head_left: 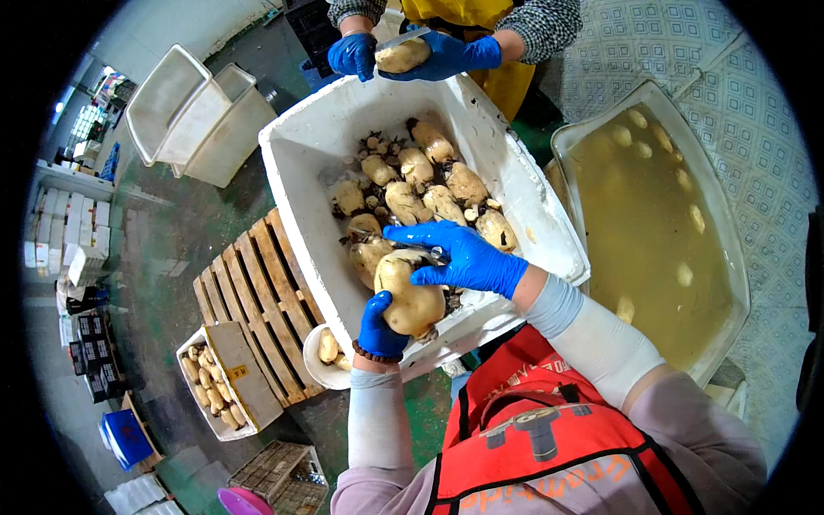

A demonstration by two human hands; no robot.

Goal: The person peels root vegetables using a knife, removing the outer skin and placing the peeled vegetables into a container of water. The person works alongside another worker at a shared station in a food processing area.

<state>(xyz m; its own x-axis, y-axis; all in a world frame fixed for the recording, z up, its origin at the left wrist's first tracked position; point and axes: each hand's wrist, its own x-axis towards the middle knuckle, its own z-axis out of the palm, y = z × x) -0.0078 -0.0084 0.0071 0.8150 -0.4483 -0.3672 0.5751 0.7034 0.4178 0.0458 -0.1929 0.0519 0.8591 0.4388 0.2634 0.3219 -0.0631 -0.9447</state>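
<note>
Blue-gloved fingers clamp round a pale-tan, bulbous root segment (410, 296)

From the head view, the person's left hand (382, 328), in a blue rubber glove, cups the segment from below and the left, its fingers closed on it. The right hand (468, 256), gloved alike, lies across its upper right; index finger and thumb stand apart, with a small shiny piece (439, 254) between them, and I cannot tell whether the fingers grip it. The segment is over the near end of a large, white, rectangular tub (296, 184), where more pale, dark-streaked root segments (404, 202) lie among dark scraps.

Across the tub, a co-worker's blue-gloved hands (446, 57) hold another pale root segment (403, 57) beside a flat blade (403, 39). To the right, a pale-rimmed basin (740, 283) holds murky yellowish water (644, 240) with roots in it. To the left are a slatted wooden pallet (255, 287) and a white box (257, 378) of roots.
</note>
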